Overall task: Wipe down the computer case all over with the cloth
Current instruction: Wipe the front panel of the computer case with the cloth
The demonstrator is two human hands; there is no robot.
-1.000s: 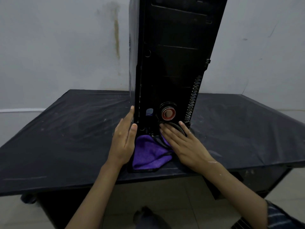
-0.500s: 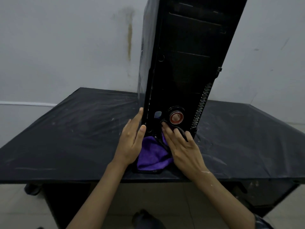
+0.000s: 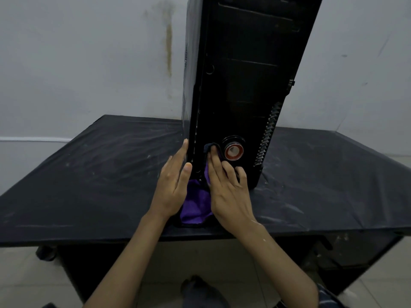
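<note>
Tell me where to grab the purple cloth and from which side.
Pinch the purple cloth by its loose lower fold, bunched in front of the computer case, coming from the near table edge. Its upper part is pressed flat against the case under the right hand, without slack.

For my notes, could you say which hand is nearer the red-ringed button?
Right: right hand presses cloth just left of the button; left hand rests on the case's left edge, farther.

Desk (image 3: 89, 185): black wrinkled covering, with pale dusty streaks to either side of the computer case (image 3: 244, 74).
Standing on it: the computer case, upright, near the front edge.
Lying on it: purple cloth (image 3: 195, 207), bunched at the case's foot and reaching the front edge.
</note>
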